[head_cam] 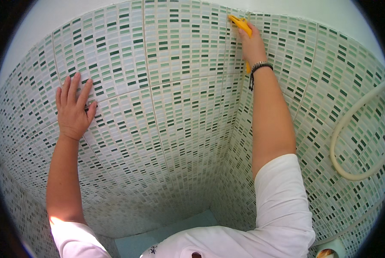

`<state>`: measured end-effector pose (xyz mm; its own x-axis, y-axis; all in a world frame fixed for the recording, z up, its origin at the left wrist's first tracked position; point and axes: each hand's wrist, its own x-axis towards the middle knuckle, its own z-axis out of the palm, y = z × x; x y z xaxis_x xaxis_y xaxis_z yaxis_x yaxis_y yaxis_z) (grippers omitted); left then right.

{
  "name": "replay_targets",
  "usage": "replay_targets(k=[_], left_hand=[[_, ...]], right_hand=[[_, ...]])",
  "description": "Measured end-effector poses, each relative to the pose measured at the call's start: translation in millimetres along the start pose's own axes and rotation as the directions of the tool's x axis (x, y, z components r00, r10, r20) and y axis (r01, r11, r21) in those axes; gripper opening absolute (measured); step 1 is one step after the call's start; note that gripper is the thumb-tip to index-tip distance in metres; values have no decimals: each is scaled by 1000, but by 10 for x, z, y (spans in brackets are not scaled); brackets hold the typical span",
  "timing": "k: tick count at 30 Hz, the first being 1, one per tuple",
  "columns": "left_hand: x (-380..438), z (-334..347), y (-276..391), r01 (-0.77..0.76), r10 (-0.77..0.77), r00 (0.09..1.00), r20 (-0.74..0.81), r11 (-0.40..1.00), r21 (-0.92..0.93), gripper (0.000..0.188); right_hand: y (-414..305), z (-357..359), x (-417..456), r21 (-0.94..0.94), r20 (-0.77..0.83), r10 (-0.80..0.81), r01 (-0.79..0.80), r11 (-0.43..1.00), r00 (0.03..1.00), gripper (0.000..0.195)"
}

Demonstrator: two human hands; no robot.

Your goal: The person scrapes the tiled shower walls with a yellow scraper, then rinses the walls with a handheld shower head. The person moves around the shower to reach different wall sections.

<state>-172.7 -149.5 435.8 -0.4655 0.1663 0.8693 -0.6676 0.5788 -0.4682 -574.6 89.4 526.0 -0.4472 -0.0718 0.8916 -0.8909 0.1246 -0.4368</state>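
My left hand [72, 111] lies with spread fingers against the mosaic-patterned tile wall [186, 96] and holds nothing. High up by the inner corner, my right hand [253, 45] grips a yellow plastic hand tool [241, 24]. Part of the tool points up and left over the tiles close to the wall's top edge. Another yellow bit shows below the palm, beside the wrist. My fingers cover the middle of the tool, and its working side faces the wall, so its exact kind cannot be told. A dark braided bracelet [261, 65] circles my right wrist.
On the right-hand tile wall [308, 64] hangs a looped cream hose [335, 142]. A pale green holder [340, 246] with something orange-brown in it is at the lower right. White plaster [192, 0] meets the tiles above. Far below lies a light blue floor [166, 227].
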Motion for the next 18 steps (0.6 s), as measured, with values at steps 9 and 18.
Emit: replay_targets(k=[9,18], left_hand=[[-8,-2,-5,-8,7,999,-39,1000,-26,54],[-12,-7,-6,-7,6,999,-40,1000,-30,55]], right_hand=[[-363,-194,-15,26,183,132,-139,990,974,52],[-399,-261,9,11,217,108,-114,993,970,51]])
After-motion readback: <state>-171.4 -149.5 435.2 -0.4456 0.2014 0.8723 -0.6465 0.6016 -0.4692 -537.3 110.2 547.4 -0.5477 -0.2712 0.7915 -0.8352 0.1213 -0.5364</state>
